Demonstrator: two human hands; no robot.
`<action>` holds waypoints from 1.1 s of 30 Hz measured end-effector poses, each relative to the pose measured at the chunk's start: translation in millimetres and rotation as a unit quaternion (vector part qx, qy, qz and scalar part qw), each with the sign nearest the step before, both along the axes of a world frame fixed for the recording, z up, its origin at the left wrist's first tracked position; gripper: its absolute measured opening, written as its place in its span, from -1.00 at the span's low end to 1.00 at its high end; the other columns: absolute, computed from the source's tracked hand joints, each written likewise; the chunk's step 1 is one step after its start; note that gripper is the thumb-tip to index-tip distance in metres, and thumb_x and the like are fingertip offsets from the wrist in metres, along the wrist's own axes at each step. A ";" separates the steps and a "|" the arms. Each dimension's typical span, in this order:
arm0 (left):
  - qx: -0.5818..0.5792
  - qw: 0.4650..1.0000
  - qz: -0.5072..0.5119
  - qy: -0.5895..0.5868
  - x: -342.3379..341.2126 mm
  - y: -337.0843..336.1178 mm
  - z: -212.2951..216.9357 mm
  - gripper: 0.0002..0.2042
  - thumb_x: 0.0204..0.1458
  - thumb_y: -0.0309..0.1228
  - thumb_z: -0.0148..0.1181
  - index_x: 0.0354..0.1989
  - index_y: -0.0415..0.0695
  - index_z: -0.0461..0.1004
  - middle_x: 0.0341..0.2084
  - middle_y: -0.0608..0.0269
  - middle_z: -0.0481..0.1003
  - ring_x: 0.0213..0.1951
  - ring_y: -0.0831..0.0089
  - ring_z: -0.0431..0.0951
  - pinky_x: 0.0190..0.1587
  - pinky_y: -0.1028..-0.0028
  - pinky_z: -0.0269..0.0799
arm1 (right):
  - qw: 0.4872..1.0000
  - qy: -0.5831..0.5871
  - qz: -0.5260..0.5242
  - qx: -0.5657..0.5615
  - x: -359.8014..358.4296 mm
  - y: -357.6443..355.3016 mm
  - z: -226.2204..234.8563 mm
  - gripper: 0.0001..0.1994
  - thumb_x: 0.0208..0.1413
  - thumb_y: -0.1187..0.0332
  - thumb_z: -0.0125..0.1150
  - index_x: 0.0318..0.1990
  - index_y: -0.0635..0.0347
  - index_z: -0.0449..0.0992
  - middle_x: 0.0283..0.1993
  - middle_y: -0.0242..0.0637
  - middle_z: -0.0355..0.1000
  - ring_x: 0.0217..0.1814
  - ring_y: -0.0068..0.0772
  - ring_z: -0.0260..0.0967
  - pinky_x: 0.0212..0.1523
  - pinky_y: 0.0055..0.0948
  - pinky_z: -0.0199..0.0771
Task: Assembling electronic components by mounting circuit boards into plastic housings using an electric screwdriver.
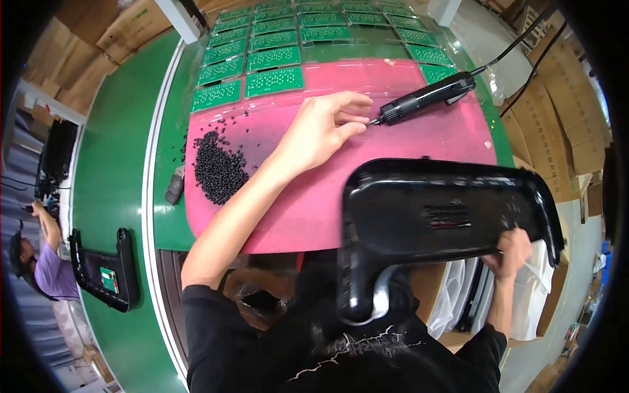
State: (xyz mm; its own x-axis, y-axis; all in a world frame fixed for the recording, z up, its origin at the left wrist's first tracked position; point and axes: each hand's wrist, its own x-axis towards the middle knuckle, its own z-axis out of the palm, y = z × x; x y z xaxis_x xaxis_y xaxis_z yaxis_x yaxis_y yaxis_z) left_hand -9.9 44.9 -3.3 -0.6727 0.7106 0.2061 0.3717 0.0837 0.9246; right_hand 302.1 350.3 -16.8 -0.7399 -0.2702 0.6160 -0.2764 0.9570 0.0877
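Note:
My right hand (514,252) grips the near edge of a large black plastic housing (400,216), shiny and tray-like with a raised rim. The housing is held tilted over the front of the pink mat (282,223), and its left end reaches down in front of my body. Above the mat my left hand (321,128) has its fingers loosely curved, thumb apart from them, with nothing visible between. Its thumb is close to the bit of a black electric screwdriver (426,99); whether they touch I cannot tell. Left of that forearm lies a heap of small black screws (219,167).
Rows of green circuit boards (274,82) lie in clear trays at the back. The screwdriver's cable (517,42) runs off to the upper right. Another black housing (101,275) with a board lies on the left green table, near a person in purple (56,278). Cardboard boxes (544,131) stand right.

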 end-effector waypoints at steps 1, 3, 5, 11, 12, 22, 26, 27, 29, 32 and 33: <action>-0.022 1.000 -0.005 -0.013 -7.0 3.6 -5.9 -0.72 0.18 -0.65 0.08 0.07 -0.28 0.45 0.00 0.06 0.54 0.00 0.34 0.60 0.02 0.45 0.56 | 1.000 -0.001 0.023 0.004 -16.8 -13.4 -0.1 -0.60 -0.13 0.08 0.40 -0.47 0.16 0.31 -0.51 -0.28 0.31 -0.56 -0.29 0.25 -0.55 -0.34 0.15; 0.022 0.998 0.008 -0.059 -11.3 -0.8 -6.9 -0.72 0.20 -0.64 0.05 0.08 -0.27 0.46 -0.01 0.07 0.54 0.02 0.36 0.58 0.02 0.45 0.56 | 0.998 -0.009 0.065 -0.004 -35.6 -34.6 -3.2 -0.63 -0.06 0.08 0.32 -0.50 0.16 0.32 -0.55 -0.31 0.30 -0.60 -0.31 0.22 -0.58 -0.38 0.09; 0.054 0.994 0.033 -0.094 -12.9 -11.1 -7.1 -0.74 0.26 -0.59 0.00 0.09 -0.26 0.46 -0.04 0.15 0.56 0.03 0.43 0.56 -0.01 0.48 0.55 | 0.995 -0.040 0.090 -0.001 -47.0 -48.4 -2.6 -0.65 -0.05 0.09 0.30 -0.49 0.17 0.34 -0.56 -0.33 0.29 -0.60 -0.34 0.23 -0.58 -0.38 0.08; -0.181 0.975 -0.094 0.092 5.0 -44.9 15.7 -0.53 0.02 -0.34 0.34 0.11 -0.23 0.45 -0.10 0.07 0.56 -0.05 0.26 0.57 0.05 0.33 0.47 | 0.952 -0.206 0.175 -0.143 -116.7 -87.8 29.6 -0.57 -0.21 0.02 0.47 -0.47 0.15 0.40 -0.55 -0.37 0.28 -0.56 -0.28 0.23 -0.49 -0.36 0.17; -0.198 0.951 -0.093 0.219 7.4 -49.7 11.3 -0.50 -0.03 -0.32 0.37 0.11 -0.22 0.45 -0.08 0.01 0.55 0.00 0.15 0.55 0.09 0.27 0.45 | 0.933 -0.221 0.213 -0.187 -132.7 -92.3 39.3 -0.58 -0.18 0.03 0.48 -0.46 0.15 0.42 -0.55 -0.37 0.28 -0.55 -0.27 0.24 -0.46 -0.35 0.19; -0.164 0.950 -0.087 0.250 0.0 -65.7 -3.1 -0.63 -0.07 -0.64 0.12 0.00 -0.30 0.46 -0.17 -0.03 0.50 -0.01 0.00 0.47 0.08 0.15 0.39 | 0.975 -0.155 0.150 -0.044 -354.7 -178.1 29.5 -0.60 0.18 0.33 0.16 0.15 0.23 0.39 0.02 -0.10 0.47 0.16 -0.07 0.32 0.17 -0.11 0.28; -0.131 0.959 -0.069 0.242 -8.3 -61.9 -1.7 -0.60 -0.05 -0.61 0.18 0.05 -0.29 0.47 -0.19 -0.04 0.55 -0.06 0.00 0.48 0.07 0.15 0.40 | 0.965 -0.228 0.121 -0.047 -399.6 -189.0 9.9 -0.63 0.26 0.28 0.06 0.18 0.19 0.39 0.03 -0.11 0.48 0.16 -0.06 0.31 0.18 -0.06 0.24; -0.126 0.958 -0.065 0.251 -10.4 -62.9 -0.4 -0.60 -0.06 -0.60 0.20 0.04 -0.28 0.48 -0.19 -0.04 0.56 -0.06 0.00 0.48 0.07 0.16 0.40 | 0.961 -0.240 0.129 -0.038 -406.9 -190.4 9.7 -0.63 0.29 0.27 0.02 0.20 0.16 0.38 0.04 -0.10 0.47 0.16 -0.05 0.31 0.19 -0.05 0.22; -0.110 0.955 -0.058 0.269 -13.9 -61.2 -3.5 -0.60 -0.07 -0.60 0.23 0.02 -0.27 0.50 -0.20 -0.04 0.57 -0.08 0.01 0.49 0.04 0.16 0.41 | 0.948 -0.280 0.142 -0.046 -417.8 -191.5 10.1 -0.63 0.33 0.25 -0.04 0.23 0.11 0.37 0.04 -0.09 0.48 0.16 -0.04 0.29 0.22 -0.05 0.16; -0.124 0.961 -0.038 0.245 -12.0 -62.4 1.7 -0.58 -0.12 -0.63 0.27 0.01 -0.28 0.52 -0.18 -0.05 0.57 -0.13 0.01 0.52 -0.02 0.19 0.44 | 0.944 -0.291 0.132 -0.084 -424.3 -194.6 7.2 -0.63 0.33 0.25 -0.05 0.22 0.11 0.39 0.01 -0.12 0.49 0.15 -0.06 0.28 0.23 -0.03 0.13; -0.123 0.961 -0.045 0.245 -11.7 -63.1 1.9 -0.58 -0.12 -0.63 0.27 0.01 -0.28 0.52 -0.18 -0.05 0.57 -0.13 0.01 0.52 -0.02 0.19 0.44 | 0.944 -0.291 0.126 -0.087 -426.3 -197.7 6.0 -0.63 0.33 0.25 -0.05 0.22 0.11 0.39 0.01 -0.12 0.49 0.15 -0.06 0.28 0.23 -0.03 0.13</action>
State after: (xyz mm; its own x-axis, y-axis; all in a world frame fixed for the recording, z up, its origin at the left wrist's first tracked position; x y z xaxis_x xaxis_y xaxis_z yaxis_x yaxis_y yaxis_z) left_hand -21.6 -18.2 -1.4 -0.4718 0.8290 0.3004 0.7726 0.2245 0.5939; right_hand -124.2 152.6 -10.8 -0.8931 -0.4144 0.1753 -0.4494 0.8405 -0.3026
